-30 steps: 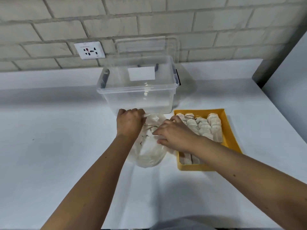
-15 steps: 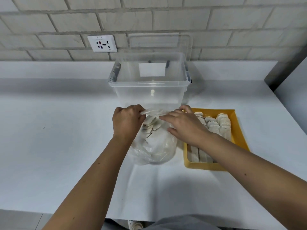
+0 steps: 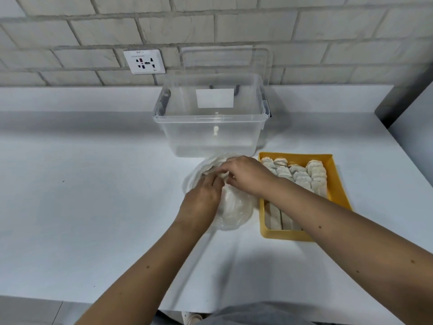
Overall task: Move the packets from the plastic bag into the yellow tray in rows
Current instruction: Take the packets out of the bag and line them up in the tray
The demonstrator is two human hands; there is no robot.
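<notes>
A clear plastic bag (image 3: 234, 207) lies on the white counter just left of the yellow tray (image 3: 337, 184). My left hand (image 3: 201, 198) rests on the bag's top with its fingers at the bag's mouth. My right hand (image 3: 246, 177) reaches across from the right, fingers curled at the same mouth, pinching the plastic. The tray holds rows of whitish packets (image 3: 302, 175); my right forearm hides its middle. What remains inside the bag is hidden by my hands.
A clear storage box (image 3: 210, 123) stands right behind the bag, its lid leaning on the brick wall. A wall socket (image 3: 144, 61) sits at the back left. The counter's front edge runs along the bottom.
Both hands have closed in over the bag's mouth; the left hand slid onto the bag's top and the right hand moved left from the tray side. The camera shifted.
</notes>
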